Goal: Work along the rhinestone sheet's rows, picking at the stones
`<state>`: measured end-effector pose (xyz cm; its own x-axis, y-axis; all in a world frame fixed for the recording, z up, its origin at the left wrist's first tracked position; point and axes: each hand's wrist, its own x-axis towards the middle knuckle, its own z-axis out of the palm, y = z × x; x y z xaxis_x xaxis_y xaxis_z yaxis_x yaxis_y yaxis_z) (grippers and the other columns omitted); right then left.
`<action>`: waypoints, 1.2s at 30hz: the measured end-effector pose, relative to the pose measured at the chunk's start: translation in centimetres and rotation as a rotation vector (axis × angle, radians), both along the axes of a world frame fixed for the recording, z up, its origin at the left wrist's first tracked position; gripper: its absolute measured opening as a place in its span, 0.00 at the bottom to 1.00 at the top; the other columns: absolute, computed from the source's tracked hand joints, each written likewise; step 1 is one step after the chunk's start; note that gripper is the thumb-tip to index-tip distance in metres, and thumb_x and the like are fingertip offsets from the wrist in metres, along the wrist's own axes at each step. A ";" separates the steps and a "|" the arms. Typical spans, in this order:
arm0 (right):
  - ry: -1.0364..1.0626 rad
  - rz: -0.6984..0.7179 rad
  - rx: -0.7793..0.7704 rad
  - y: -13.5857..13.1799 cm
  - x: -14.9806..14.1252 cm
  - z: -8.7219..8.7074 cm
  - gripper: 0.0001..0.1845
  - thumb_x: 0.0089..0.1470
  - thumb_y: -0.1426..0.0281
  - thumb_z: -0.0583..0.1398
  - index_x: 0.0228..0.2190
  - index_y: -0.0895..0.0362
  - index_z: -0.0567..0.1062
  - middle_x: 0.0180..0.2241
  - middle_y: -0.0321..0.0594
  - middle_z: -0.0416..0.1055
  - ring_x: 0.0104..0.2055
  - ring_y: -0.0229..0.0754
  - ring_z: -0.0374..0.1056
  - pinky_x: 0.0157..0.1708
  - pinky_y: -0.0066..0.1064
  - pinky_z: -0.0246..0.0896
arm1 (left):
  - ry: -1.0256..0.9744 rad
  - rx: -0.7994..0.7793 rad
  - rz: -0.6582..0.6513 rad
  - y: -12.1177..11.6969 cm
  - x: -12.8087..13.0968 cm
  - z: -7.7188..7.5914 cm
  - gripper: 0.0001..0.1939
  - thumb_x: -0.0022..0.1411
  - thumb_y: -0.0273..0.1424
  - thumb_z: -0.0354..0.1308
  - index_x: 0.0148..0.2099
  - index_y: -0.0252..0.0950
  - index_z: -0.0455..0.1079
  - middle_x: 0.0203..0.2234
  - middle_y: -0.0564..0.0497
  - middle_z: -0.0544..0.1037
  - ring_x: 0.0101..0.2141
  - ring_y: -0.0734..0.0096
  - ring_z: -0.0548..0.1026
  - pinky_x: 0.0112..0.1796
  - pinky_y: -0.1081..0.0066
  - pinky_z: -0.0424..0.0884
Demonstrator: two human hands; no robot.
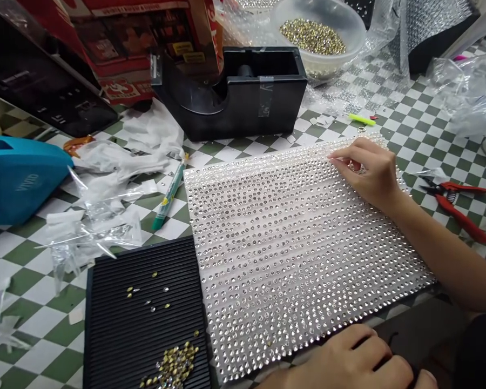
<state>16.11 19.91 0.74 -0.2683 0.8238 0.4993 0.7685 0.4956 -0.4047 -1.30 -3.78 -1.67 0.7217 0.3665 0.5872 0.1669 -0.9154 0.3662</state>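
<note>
A white sheet [308,216] covered in rows of clear rhinestones lies at a slant before me. Over its upper right part is my right hand [366,167], thumb and forefinger pinched together at the top rows; whatever sits between the tips is too small to make out. Below the sheet's front edge rests my left hand [344,359], its fingers loosely bent and slightly apart, with the tips partly cut off by the frame. A black ridged tray [117,319] adjoins the sheet's left side, bearing a heap of gold-backed rhinestones [176,362] and several scattered ones.
Behind the sheet stands a black tape dispenser [263,92], with a plastic bowl of rhinestones [358,32] beyond. Red-handled pliers [457,208] lie at right. Left are a green pen [169,197], crumpled plastic scraps [101,216] and a blue dispenser [24,181]. The cloth [65,302] is checkered.
</note>
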 end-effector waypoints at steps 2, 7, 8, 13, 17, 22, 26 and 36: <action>-0.004 -0.005 -0.013 0.0 0.0 0.1 0.08 0.61 0.67 0.63 0.30 0.51 0.81 0.27 0.39 0.73 0.24 0.37 0.58 0.26 0.35 0.57 | -0.099 -0.062 0.038 0.3 -0.1 0.3 0.04 0.70 0.33 0.62 0.43 0.40 0.78 0.24 0.56 0.68 0.24 0.78 0.68 0.27 0.74 0.67; 0.011 0.018 -0.020 0.1 -0.3 0.4 0.09 0.60 0.68 0.63 0.27 0.53 0.80 0.26 0.40 0.73 0.25 0.38 0.63 0.26 0.36 0.61 | -0.096 -0.092 0.004 0.4 -0.1 0.4 0.04 0.70 0.33 0.63 0.42 0.39 0.78 0.23 0.57 0.68 0.23 0.78 0.68 0.28 0.73 0.67; 0.009 0.017 -0.011 0.1 -0.3 0.4 0.10 0.60 0.69 0.63 0.27 0.53 0.79 0.26 0.40 0.73 0.25 0.39 0.64 0.25 0.36 0.62 | -0.079 -0.089 -0.010 0.4 0.0 0.4 0.04 0.70 0.33 0.63 0.42 0.40 0.77 0.23 0.57 0.68 0.23 0.78 0.68 0.27 0.73 0.67; -0.043 -0.022 0.010 0.1 -0.5 0.4 0.11 0.61 0.69 0.62 0.27 0.53 0.79 0.26 0.41 0.75 0.25 0.40 0.64 0.24 0.37 0.62 | -0.082 -0.087 -0.014 0.3 -0.1 0.5 0.02 0.69 0.32 0.65 0.43 0.41 0.77 0.24 0.56 0.71 0.24 0.78 0.69 0.27 0.73 0.68; -0.046 -0.019 0.020 0.2 -0.3 0.1 0.11 0.61 0.68 0.62 0.26 0.52 0.80 0.25 0.40 0.74 0.25 0.39 0.64 0.25 0.37 0.62 | -0.098 -0.109 0.024 0.1 -0.3 0.6 0.03 0.69 0.32 0.64 0.43 0.40 0.78 0.24 0.56 0.70 0.24 0.77 0.70 0.27 0.74 0.68; -0.095 -0.068 -0.008 0.2 -0.2 -0.2 0.11 0.61 0.66 0.62 0.26 0.50 0.80 0.23 0.39 0.71 0.25 0.40 0.63 0.26 0.38 0.62 | -0.053 -0.096 -0.006 -0.3 -0.1 0.4 0.02 0.69 0.32 0.64 0.43 0.40 0.78 0.23 0.56 0.69 0.23 0.77 0.70 0.26 0.73 0.68; -0.122 -0.031 0.078 0.2 -0.2 -0.1 0.11 0.61 0.68 0.62 0.26 0.51 0.79 0.20 0.38 0.67 0.24 0.39 0.62 0.24 0.35 0.58 | -0.093 -0.123 0.005 -0.3 0.0 0.2 0.03 0.69 0.30 0.64 0.44 0.39 0.78 0.22 0.57 0.69 0.23 0.77 0.70 0.26 0.73 0.67; -0.158 0.021 0.206 0.4 -0.2 -0.6 0.10 0.60 0.73 0.62 0.27 0.54 0.79 0.20 0.36 0.68 0.23 0.36 0.62 0.21 0.32 0.55 | -0.252 -0.178 0.119 1.8 -1.1 1.9 0.05 0.70 0.25 0.62 0.44 0.34 0.80 0.24 0.58 0.69 0.25 0.78 0.69 0.30 0.74 0.69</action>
